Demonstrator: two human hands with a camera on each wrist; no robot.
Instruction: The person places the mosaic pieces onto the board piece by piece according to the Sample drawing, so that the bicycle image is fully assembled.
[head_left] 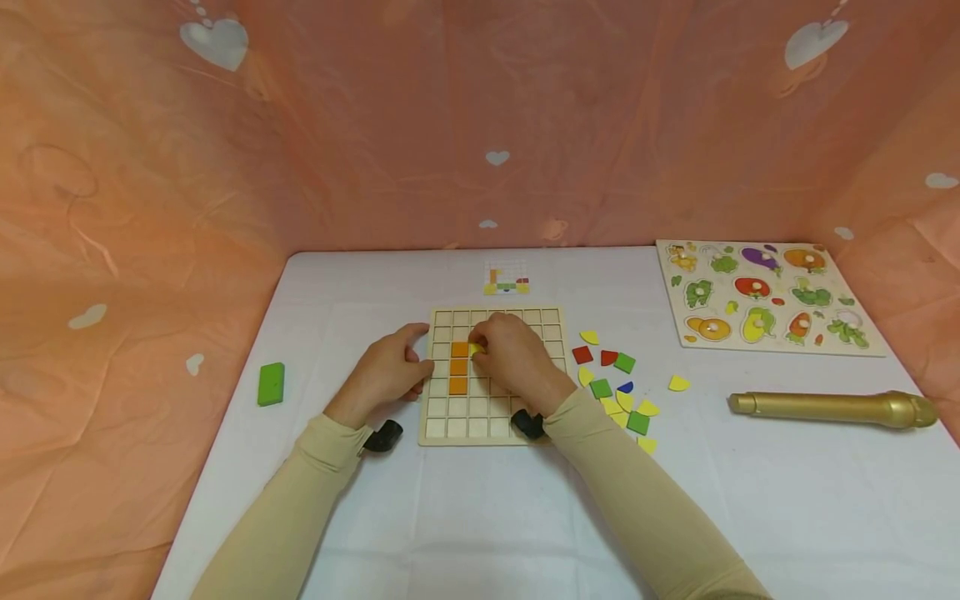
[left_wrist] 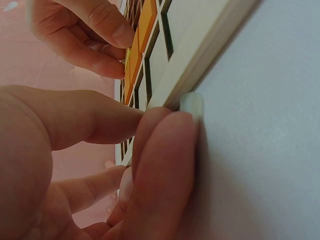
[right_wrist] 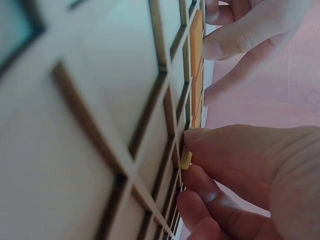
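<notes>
- I see the right hand (head_left: 513, 358) at the centre of the frame, thumb and fingers pinching a yellow piece (right_wrist: 186, 160) over the board, just beside the top orange square.
- The left hand (head_left: 390, 367), left of centre, grips the board's left edge between thumb and fingers; the two hands are apart.
- The board (head_left: 457, 429) lies flat at mid-frame, ruled into cells, with three orange squares (head_left: 458, 367) stacked in one column toward its left.
- A black wrist device (head_left: 382, 435) sits under each cuff; both sleeves (head_left: 277, 508) are beige and reach in from the bottom.
- Right of the board, loose pieces are scattered: green squares (head_left: 601, 388), a red square (head_left: 582, 355), a red wedge (head_left: 609, 357), a blue piece (head_left: 626, 387) and several yellow wedges (head_left: 678, 383).
- Just above the board lies a card (head_left: 507, 277) printed with coloured shapes.
- A green block (head_left: 272, 384) lies well apart at the left.
- At the right, a vegetable puzzle (head_left: 722, 286) sits above a gold stick (head_left: 825, 408).
- White cloth (head_left: 375, 533) covers the table; a pinkish-orange curtain (head_left: 405, 108) with hearts hangs behind.
</notes>
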